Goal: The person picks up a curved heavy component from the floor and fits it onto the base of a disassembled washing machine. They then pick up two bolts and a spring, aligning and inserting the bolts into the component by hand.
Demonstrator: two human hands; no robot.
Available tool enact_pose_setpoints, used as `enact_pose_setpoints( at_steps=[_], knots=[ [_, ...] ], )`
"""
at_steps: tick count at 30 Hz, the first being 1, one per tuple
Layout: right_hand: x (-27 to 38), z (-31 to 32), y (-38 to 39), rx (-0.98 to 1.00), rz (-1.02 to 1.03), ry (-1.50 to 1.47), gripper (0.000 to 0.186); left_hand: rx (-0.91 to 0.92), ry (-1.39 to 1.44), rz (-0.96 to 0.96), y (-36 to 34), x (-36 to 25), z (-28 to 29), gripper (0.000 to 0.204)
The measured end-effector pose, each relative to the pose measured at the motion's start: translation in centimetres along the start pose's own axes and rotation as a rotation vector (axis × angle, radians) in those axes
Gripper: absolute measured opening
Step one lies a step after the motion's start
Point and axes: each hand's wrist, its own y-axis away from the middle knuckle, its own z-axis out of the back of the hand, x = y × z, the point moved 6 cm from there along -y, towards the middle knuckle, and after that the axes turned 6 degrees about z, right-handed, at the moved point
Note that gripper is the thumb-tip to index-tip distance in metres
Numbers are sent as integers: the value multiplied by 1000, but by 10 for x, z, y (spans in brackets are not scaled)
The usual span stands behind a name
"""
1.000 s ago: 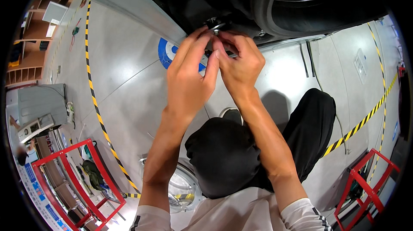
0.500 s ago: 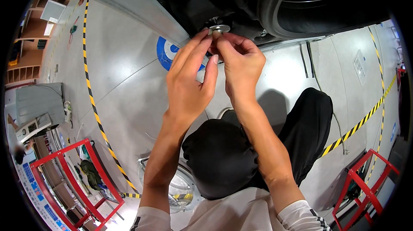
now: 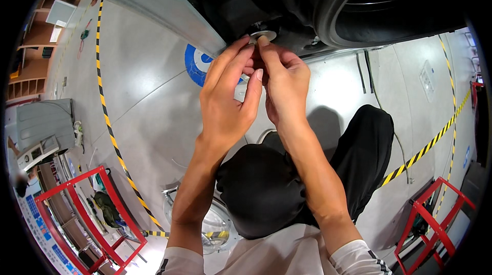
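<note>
A small round metal disc (image 3: 265, 34) with a flange-like rim sits low in the dark interior of a machine, just beyond my fingers. My right hand (image 3: 287, 77) is closed at it, the thumb pressed to its near face and the other fingers curled beneath. My left hand (image 3: 225, 90) reaches up beside it with long fingers stretched out, their tips at the disc's left edge. The left thumb stands apart from the fingers and touches nothing. What lies behind the disc and under the right fingers is hidden.
A large black rubber ring (image 3: 333, 11) around a drum opening fills the upper right. A grey metal panel edge (image 3: 148, 6) runs along the left. A round glass door (image 3: 215, 223) lies on the floor by my left arm. Red frames (image 3: 107, 239) stand at both sides.
My right thumb has shifted slightly up and right across the disc, and the right hand has turned a little. My left hand stays nearly in place.
</note>
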Motion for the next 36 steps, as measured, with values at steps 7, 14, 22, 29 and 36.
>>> enact_pose_setpoints(
  at_steps=[7, 14, 22, 29, 36],
  knots=[
    [4, 0, -7, 131, 254, 540, 24, -18, 68, 72, 3, 7, 1, 31],
    [-16, -12, -3, 207, -367, -380, 29, -64, 71, 25, 1, 1, 4, 32],
    [-5, -5, -9, 212, -86, 146, 34, -55, 60, 70, 1, -1, 3, 32],
    [-8, -12, -5, 245, -372, -290, 42, -61, 96, 113, 0, -3, 6, 32],
    [-15, -7, -6, 235, -313, -83, 42, -78, 38, 73, -1, -5, 5, 31]
  ],
)
